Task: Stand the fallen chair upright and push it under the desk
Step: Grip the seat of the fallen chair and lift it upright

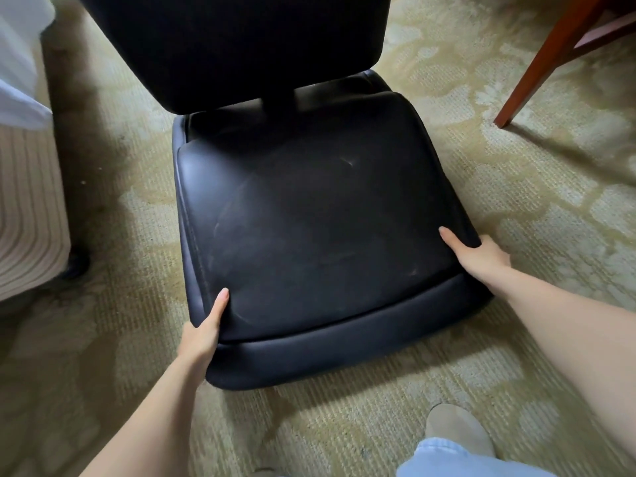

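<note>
Both hands, left hand [203, 333] and right hand [476, 258], clamp the black chair [309, 228] seat's front corners, thumbs on top, above the carpet [516, 201].

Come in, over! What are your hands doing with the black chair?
Left hand and right hand gripping chair seat front corners. Chair upright. Wooden desk leg ahead right, nothing between.

The chair seat [309, 218] is black leather-like upholstery, smooth with a soft sheen and faint scuffs; its backrest [234, 43] looks matt, woven cloth. Beneath the seat, the carpet [516, 201] is ribbed, patterned pile. Right of the chair, a desk leg [537, 67] is glossy reddish wood
</note>
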Available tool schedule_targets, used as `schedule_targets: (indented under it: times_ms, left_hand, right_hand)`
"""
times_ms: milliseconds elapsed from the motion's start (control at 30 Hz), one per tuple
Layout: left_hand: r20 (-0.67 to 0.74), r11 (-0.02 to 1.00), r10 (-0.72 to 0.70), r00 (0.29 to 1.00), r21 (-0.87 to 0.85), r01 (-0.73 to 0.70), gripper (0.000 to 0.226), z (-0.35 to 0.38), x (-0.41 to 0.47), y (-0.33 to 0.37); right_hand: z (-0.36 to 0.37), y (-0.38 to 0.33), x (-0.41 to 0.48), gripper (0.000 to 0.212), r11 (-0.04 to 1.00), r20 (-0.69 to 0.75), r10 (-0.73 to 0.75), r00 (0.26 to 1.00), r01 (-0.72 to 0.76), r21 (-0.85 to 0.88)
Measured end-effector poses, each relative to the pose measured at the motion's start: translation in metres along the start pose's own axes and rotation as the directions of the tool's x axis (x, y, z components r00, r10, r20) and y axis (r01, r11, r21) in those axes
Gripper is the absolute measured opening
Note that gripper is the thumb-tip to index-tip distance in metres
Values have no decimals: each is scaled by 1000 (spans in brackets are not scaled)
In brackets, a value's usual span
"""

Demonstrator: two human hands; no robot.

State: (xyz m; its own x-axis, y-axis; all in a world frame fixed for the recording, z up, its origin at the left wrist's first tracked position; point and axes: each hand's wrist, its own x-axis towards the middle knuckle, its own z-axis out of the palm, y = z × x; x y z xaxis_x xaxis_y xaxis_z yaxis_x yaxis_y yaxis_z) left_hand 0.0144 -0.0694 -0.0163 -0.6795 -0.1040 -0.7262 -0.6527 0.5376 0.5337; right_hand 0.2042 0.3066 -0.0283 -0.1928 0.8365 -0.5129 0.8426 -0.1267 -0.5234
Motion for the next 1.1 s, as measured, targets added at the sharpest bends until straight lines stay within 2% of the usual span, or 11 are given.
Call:
schedule_targets:
  times_ms: [100, 233, 467, 667, 867, 1100]
  left_hand:
    - [-43, 1000, -13, 999, -1, 13, 134, -24, -21, 23]
    - [-98, 999, -3, 995, 41, 7, 109, -50, -58, 59]
    - [-135, 985, 82, 987, 161, -60, 102, -106, -135, 148]
    - [-215, 989, 80, 973, 139, -51, 100, -144, -188, 243]
    - [-227, 988, 71, 971, 150, -37, 103, -169, -218, 327]
    - [-163, 969, 55, 985, 249, -13, 117, -206, -233, 432]
  right_hand:
    - [-11, -17, -20, 95, 1000, 10, 11, 1000, -11, -14]
    - [-45, -58, -52, 98, 999, 16, 30, 999, -30, -29]
    - [-128, -147, -114, 70, 996, -7, -90, 996, 90, 22]
    - [-195, -238, -148, 62, 991, -52, -132, 990, 133, 28]
    - [-253, -327, -163, 64, 987, -154, -137, 979, 148, 59]
    - [-292, -428, -174, 59, 988, -140, -140, 980, 148, 47]
